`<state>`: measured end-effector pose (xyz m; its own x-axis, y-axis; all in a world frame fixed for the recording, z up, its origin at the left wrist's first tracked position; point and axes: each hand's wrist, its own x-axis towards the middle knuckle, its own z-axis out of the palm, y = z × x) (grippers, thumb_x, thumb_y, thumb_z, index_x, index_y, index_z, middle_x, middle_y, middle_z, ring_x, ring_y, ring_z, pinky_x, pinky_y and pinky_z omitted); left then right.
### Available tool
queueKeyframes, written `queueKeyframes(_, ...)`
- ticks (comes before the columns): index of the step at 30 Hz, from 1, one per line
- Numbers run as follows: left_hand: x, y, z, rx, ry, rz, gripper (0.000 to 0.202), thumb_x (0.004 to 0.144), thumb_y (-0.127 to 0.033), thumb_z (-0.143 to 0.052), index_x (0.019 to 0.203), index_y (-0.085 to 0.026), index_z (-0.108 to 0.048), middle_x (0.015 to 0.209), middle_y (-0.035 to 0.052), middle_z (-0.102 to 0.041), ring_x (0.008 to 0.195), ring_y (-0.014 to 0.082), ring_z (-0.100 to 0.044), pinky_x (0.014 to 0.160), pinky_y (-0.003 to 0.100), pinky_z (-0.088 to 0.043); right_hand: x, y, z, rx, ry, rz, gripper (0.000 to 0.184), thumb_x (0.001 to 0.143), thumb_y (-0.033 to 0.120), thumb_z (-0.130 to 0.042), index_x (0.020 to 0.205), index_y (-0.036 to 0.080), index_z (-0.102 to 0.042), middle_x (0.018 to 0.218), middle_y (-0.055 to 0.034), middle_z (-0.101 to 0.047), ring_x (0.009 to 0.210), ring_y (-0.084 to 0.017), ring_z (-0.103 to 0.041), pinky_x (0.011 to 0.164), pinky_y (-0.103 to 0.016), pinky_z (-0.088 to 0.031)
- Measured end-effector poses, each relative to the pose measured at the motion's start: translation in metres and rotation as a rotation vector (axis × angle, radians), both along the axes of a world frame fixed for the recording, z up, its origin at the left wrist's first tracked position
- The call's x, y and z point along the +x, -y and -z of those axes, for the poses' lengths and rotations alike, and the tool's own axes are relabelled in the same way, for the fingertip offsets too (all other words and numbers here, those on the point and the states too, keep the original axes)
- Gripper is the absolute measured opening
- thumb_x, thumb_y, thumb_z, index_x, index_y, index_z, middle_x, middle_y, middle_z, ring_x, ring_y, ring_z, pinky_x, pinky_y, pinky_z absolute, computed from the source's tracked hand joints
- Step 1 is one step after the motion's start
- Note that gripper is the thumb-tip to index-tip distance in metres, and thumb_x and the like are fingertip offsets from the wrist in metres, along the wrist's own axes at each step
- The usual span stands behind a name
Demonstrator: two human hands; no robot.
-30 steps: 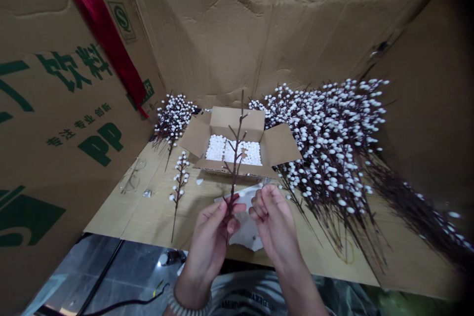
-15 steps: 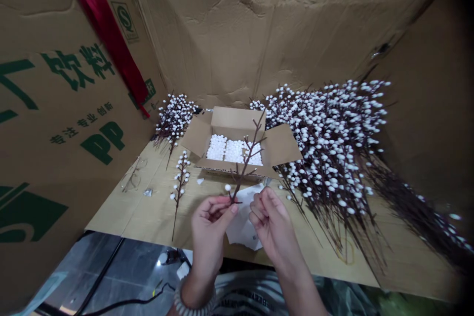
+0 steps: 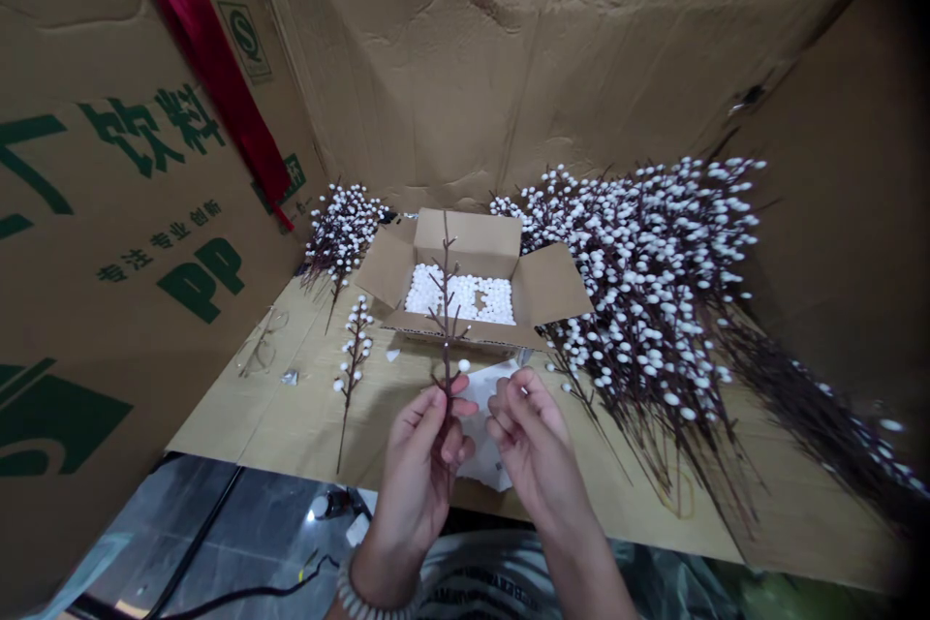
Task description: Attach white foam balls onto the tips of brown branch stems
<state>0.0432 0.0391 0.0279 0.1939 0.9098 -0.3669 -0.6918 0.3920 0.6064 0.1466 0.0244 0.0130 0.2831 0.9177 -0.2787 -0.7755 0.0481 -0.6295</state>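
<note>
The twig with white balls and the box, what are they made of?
The twig might be wire wrapped in brown plastic, not wood: it looks thin, even and slightly shiny, but I can't be sure. Its white buds look like matt foam, very round and smooth. The box is brown cardboard, with folded, dull paper flaps.

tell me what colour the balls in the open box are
White balls, best seen in the head view.

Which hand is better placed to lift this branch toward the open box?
Left, I think: the left hand holds the branch by its lower stem, while the right hand is only beside it and seems not to touch it.
</note>
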Motion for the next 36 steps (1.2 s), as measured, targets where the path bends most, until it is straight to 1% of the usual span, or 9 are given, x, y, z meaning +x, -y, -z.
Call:
queueKeyframes(3, -0.0014, 0.0029, -0.0019, 0.025, 0.039, 0.015, 0.034, 0.060, -0.031, -0.087, 0.084, -0.010, -0.077, 0.064, 0.0017, -0.070, 0.037, -0.0023, -0.035, 0.039, 0.011, -0.035, -0.0015, 0.0001, 0.0021, -0.019, 0.014, 0.004, 0.035, 0.062, 0.030, -0.086, 0.074, 0.020, -0.054, 0.062, 0.0081, -0.044, 0.049, -0.003, -0.031, 0.045, -0.014, -0.032)
queueKeyframes(7, -0.0053, 0.0055, -0.0020, 0.048, 0.077, 0.043, 0.031, 0.065, -0.028, -0.084, 0.088, -0.010, -0.077, 0.069, 0.0040, -0.072, 0.039, -0.0016, -0.035, 0.041, 0.012, -0.034, -0.0031, 0.0010, 0.0046, -0.015, 0.011, -0.009, 0.034, 0.062, 0.030, -0.085, 0.074, 0.020, -0.054, 0.060, 0.0080, -0.042, 0.050, -0.004, -0.032, 0.044, -0.014, -0.030)
queueKeyframes(14, -0.0074, 0.0063, -0.0034, 0.055, 0.091, 0.061, 0.029, 0.065, -0.024, -0.081, 0.090, -0.009, -0.077, 0.071, 0.0057, -0.073, 0.041, 0.0000, -0.036, 0.042, 0.015, -0.034, -0.0025, 0.0019, 0.0053, -0.023, 0.025, -0.011, 0.035, 0.061, 0.031, -0.086, 0.072, 0.019, -0.055, 0.060, 0.0075, -0.043, 0.051, -0.004, -0.032, 0.045, -0.014, -0.030)
queueKeyframes(21, -0.0077, 0.0068, -0.0063, 0.012, 0.093, 0.079, 0.034, 0.064, -0.032, -0.081, 0.087, -0.008, -0.078, 0.068, 0.0070, -0.072, 0.042, 0.0012, -0.037, 0.043, 0.015, -0.034, -0.0045, 0.0003, 0.0027, -0.005, -0.006, -0.003, 0.039, 0.065, 0.037, -0.082, 0.066, 0.019, -0.048, 0.057, 0.0083, -0.035, 0.050, -0.006, -0.026, 0.043, -0.015, -0.026)
queueKeyframes(26, -0.0089, 0.0076, -0.0075, -0.024, 0.090, 0.090, 0.035, 0.061, -0.033, -0.083, 0.085, -0.008, -0.078, 0.066, 0.0063, -0.072, 0.041, 0.0008, -0.036, 0.042, 0.015, -0.035, -0.0051, -0.0007, 0.0017, -0.031, 0.003, 0.002, 0.041, 0.063, 0.038, -0.083, 0.065, 0.019, -0.047, 0.058, 0.0082, -0.034, 0.049, -0.006, -0.025, 0.041, -0.016, -0.024)
queueKeyframes(29, -0.0081, 0.0082, -0.0058, -0.017, 0.052, 0.066, 0.034, 0.059, -0.032, -0.086, 0.083, -0.010, -0.078, 0.066, 0.0065, -0.073, 0.041, 0.0010, -0.039, 0.042, 0.014, -0.037, -0.0053, -0.0002, 0.0017, -0.048, 0.012, 0.001, 0.042, 0.061, 0.038, -0.084, 0.066, 0.019, -0.047, 0.059, 0.0078, -0.036, 0.049, -0.006, -0.026, 0.041, -0.016, -0.025)
queueKeyframes(33, -0.0054, 0.0067, -0.0016, -0.021, -0.007, -0.013, 0.031, 0.050, -0.026, -0.091, 0.074, -0.014, -0.077, 0.063, 0.0036, -0.073, 0.043, 0.0024, -0.049, 0.047, 0.014, -0.043, -0.0054, 0.0011, 0.0028, -0.039, -0.019, -0.003, 0.042, 0.062, 0.035, -0.084, 0.067, 0.019, -0.046, 0.059, 0.0086, -0.036, 0.048, -0.005, -0.024, 0.041, -0.015, -0.024)
queueKeyframes(36, -0.0036, 0.0049, 0.0015, -0.043, -0.034, -0.071, 0.032, 0.045, -0.023, -0.093, 0.071, -0.016, -0.075, 0.067, 0.0039, -0.075, 0.045, 0.0038, -0.055, 0.050, 0.015, -0.047, -0.0055, 0.0017, 0.0036, -0.025, -0.030, -0.008, 0.041, 0.064, 0.034, -0.083, 0.067, 0.019, -0.045, 0.058, 0.0089, -0.035, 0.048, -0.004, -0.024, 0.041, -0.015, -0.025)
